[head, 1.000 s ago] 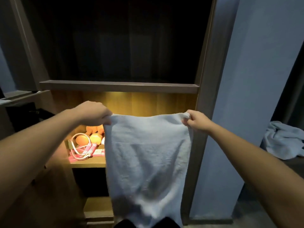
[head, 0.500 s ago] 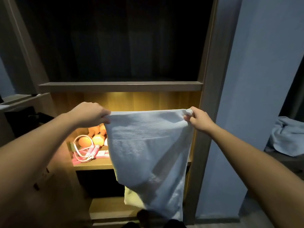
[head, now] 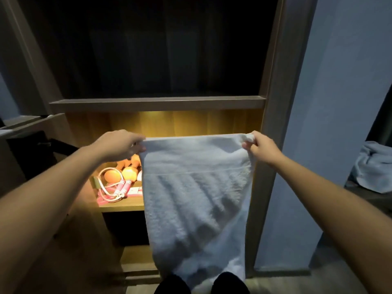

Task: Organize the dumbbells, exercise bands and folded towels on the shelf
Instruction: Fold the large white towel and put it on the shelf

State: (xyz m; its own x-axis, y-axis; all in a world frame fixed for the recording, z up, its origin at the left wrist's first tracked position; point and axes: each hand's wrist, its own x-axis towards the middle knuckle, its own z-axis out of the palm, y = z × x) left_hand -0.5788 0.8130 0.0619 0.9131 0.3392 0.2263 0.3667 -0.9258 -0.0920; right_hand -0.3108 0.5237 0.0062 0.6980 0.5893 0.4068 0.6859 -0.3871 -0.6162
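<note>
Hanging from both hands, the pale towel (head: 197, 198) spreads flat before the lit shelf (head: 121, 206): the left hand (head: 121, 145) pinches its top corner at 9 o'clock, the right hand (head: 262, 148) pinches the one at 3 o'clock, and the cloth drops toward 6 o'clock. At 9 o'clock of it, orange dumbbells (head: 129, 172) lie on the shelf, a pink-handled rope (head: 122, 186) coiled just before them over a pink packet (head: 135, 190) whose label is too blurred to read. A crumpled towel (head: 373, 166) lies far off at 3 o'clock.
</note>
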